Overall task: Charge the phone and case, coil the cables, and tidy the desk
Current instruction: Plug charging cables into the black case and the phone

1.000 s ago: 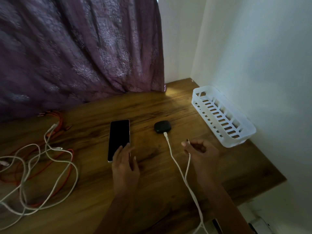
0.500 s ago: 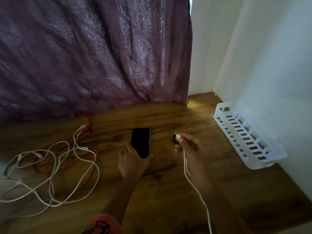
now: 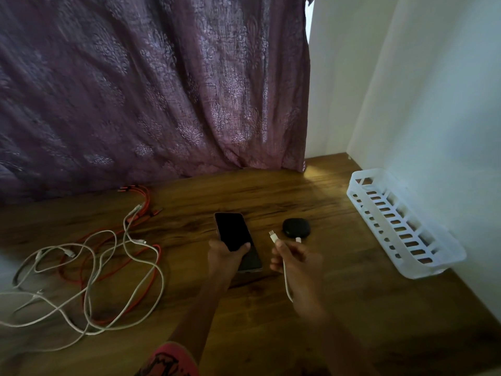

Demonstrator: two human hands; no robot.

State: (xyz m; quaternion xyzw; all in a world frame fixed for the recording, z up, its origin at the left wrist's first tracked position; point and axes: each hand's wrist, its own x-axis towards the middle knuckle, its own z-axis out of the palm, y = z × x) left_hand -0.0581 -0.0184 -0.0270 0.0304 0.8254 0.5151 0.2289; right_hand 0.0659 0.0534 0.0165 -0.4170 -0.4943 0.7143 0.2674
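Left hand [image 3: 225, 257] grips phone [image 3: 235, 234] (dark screen); right hand [image 3: 296, 260] pinches white cable [image 3: 285, 270].

Purple patterned curtain [image 3: 151, 90] behind wooden desk [image 3: 271, 191], white walls [image 3: 433, 90] at right, dim light

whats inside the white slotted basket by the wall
No object shows inside the white slotted plastic basket; only brown like the wooden desk shows through its slots. Its near wall hides part of the interior, so something small could lie there.
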